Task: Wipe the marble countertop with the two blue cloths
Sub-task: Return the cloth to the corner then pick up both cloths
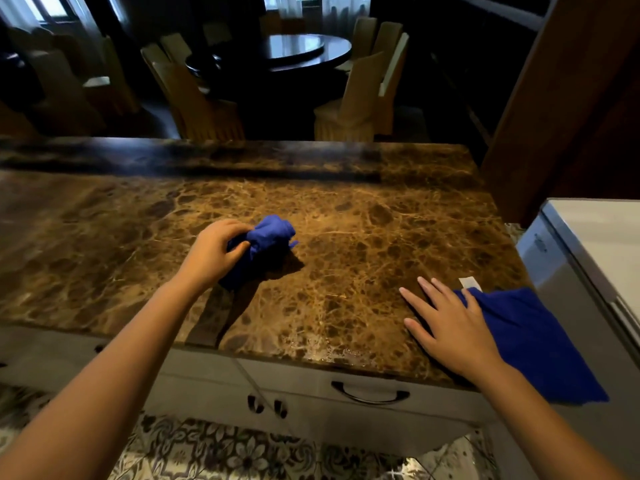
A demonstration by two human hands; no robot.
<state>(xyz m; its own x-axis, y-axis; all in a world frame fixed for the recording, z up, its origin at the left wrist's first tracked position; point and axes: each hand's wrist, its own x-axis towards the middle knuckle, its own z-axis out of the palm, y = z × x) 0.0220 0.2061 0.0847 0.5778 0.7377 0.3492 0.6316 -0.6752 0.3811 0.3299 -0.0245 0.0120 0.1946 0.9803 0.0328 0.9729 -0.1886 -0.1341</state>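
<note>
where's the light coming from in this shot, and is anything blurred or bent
Head view: warm light falls on the middle of the brown marble countertop, its far edge and the dining room beyond staying dark; the left hand and its bunched blue cloth cast a shadow to the right; wide-angle bending curves the counter's edges; the patterned floor tiles look slightly soft.

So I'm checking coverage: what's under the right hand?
The right hand lies flat, partly on bare marble countertop and partly on the flat blue cloth, whose corner overhangs the edge. The marble beneath them is hidden.
</note>
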